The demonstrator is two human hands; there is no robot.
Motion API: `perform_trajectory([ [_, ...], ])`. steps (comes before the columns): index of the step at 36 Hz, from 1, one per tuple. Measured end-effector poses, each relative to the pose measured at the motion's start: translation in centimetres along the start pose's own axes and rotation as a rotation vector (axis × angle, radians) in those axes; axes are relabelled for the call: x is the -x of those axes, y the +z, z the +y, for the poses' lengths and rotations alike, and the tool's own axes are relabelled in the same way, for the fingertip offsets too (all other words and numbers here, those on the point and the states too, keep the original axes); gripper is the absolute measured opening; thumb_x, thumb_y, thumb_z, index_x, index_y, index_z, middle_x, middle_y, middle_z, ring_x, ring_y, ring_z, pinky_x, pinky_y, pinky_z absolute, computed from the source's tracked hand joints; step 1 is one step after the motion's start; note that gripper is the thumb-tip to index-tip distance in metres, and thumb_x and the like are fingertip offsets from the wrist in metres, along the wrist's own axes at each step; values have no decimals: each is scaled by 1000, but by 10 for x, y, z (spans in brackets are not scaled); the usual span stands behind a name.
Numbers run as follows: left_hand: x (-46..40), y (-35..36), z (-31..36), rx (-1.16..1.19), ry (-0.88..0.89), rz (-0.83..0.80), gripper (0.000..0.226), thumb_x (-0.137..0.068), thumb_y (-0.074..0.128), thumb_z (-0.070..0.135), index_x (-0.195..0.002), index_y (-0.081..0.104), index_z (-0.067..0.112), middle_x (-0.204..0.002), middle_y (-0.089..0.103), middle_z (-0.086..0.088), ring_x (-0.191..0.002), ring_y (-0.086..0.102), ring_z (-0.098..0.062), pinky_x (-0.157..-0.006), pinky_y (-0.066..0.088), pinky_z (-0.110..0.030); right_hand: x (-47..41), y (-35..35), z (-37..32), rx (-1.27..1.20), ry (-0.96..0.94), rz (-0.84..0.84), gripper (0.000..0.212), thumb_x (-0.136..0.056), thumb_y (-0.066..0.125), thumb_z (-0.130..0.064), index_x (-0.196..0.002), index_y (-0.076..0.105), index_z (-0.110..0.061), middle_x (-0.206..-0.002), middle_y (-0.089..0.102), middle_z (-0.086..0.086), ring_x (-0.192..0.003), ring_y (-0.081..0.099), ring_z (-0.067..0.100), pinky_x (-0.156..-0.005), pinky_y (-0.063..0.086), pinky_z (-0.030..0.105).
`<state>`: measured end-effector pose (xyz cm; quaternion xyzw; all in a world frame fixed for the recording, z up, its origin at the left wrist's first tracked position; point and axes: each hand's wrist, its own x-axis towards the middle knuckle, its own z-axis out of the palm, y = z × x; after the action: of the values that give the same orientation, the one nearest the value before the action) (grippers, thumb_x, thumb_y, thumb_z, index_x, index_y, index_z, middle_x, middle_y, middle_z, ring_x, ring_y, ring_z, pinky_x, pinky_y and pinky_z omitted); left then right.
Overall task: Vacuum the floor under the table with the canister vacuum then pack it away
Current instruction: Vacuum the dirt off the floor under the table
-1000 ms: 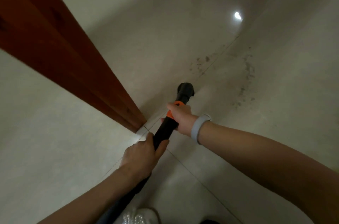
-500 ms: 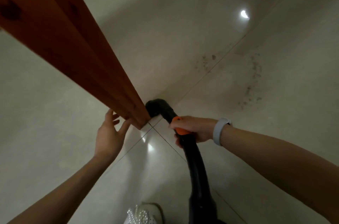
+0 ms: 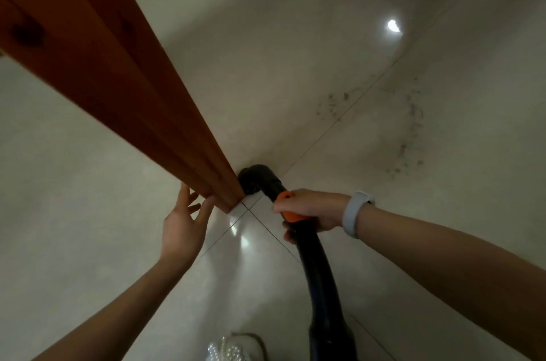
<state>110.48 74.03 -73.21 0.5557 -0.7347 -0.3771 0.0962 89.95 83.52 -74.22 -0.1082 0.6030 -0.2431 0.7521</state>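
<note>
Right hand [image 3: 310, 210] grips vacuum hose [image 3: 319, 269]; left hand [image 3: 181, 227], fingers spread, touches table leg [image 3: 124, 88] blocking nozzle [image 3: 255, 179]; dust [image 3: 410, 136] beyond.

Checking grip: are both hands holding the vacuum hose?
No: only the right hand grips the vacuum hose; the left hand touches the table leg.

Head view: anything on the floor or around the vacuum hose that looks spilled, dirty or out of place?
Yes. Dark specks of dirt lie scattered across the pale floor tiles, right of the nozzle, not yet vacuumed. The right hand holds the hose at its orange grip; the left hand touches the table leg.
</note>
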Motion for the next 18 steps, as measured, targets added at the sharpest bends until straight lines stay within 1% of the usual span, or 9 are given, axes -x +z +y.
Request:
perform_trajectory([
  [3, 3, 9, 5, 70, -121, -40, 76, -90, 46, 50, -153, 10, 27, -150, 38, -7, -120, 55, -29, -87, 47, -37, -8, 7, -14, 1, -49, 44, 21, -91, 56, -20, -104, 45, -8, -74, 55, 7, -55, 64, 19, -57, 56, 30],
  [5, 9, 17, 9, 94, -240, -105, 80, -93, 48, 45, -153, 1, 23, -154, 30, -10, -121, 53, -31, -88, 46, -37, -12, 7, -27, -27, -98, 110, 17, -92, 57, -22, -97, 47, -9, -75, 55, 8, -51, 64, 18, -54, 55, 29],
  [6, 12, 22, 9, 84, -283, -149, 80, -93, 49, 44, -153, 2, 19, -154, 30, -12, -121, 53, -32, -92, 45, -38, -12, 6, -32, -56, -119, 151, 17, -92, 58, -23, -94, 46, -10, -76, 54, 9, -48, 63, 18, -51, 54, 27],
  [7, 16, 26, 9, 82, -305, -200, 77, -93, 50, 44, -153, 10, 15, -152, 33, -13, -122, 51, -32, -96, 43, -39, -12, 2, -36, -94, -138, 193, 18, -92, 58, -24, -94, 46, -11, -76, 54, 9, -45, 62, 17, -48, 53, 25],
  [9, 18, 34, 11, 153, -312, -327, 63, -93, 49, 46, -144, 36, 10, -141, 47, -11, -120, 53, -28, -101, 42, -39, -10, -9, -40, -168, -173, 286, 21, -93, 58, -25, -101, 46, -10, -76, 54, 8, -42, 61, 17, -44, 52, 24],
  [11, 19, 40, 24, 308, -335, -497, 47, -94, 47, 46, -127, 53, 13, -125, 61, -6, -108, 61, -22, -97, 48, -38, -6, -20, -41, -222, -194, 363, 27, -92, 59, -26, -108, 45, -9, -79, 53, 9, -40, 61, 18, -42, 51, 24],
  [14, 17, 50, 53, 455, -335, -729, 40, -94, 44, 50, -115, 58, 20, -109, 69, -2, -95, 68, -18, -87, 54, -33, -2, -31, -40, -299, -196, 439, 29, -92, 60, -26, -107, 46, -7, -88, 50, 11, -45, 61, 22, -40, 51, 25],
  [16, 18, 58, 67, 456, -298, -842, 37, -94, 43, 52, -113, 57, 24, -105, 69, -1, -88, 68, -16, -82, 56, -29, -1, -33, -41, -334, -196, 459, 24, -92, 61, -27, -95, 47, -7, -88, 48, 11, -55, 59, 24, -39, 51, 24],
  [18, 22, 66, 77, 415, -238, -906, 30, -93, 46, 51, -111, 51, 27, -105, 69, -5, -88, 69, -18, -80, 56, -29, -1, -33, -44, -361, -202, 482, 25, -92, 61, -27, -86, 45, -8, -84, 48, 11, -62, 56, 25, -43, 53, 26],
])
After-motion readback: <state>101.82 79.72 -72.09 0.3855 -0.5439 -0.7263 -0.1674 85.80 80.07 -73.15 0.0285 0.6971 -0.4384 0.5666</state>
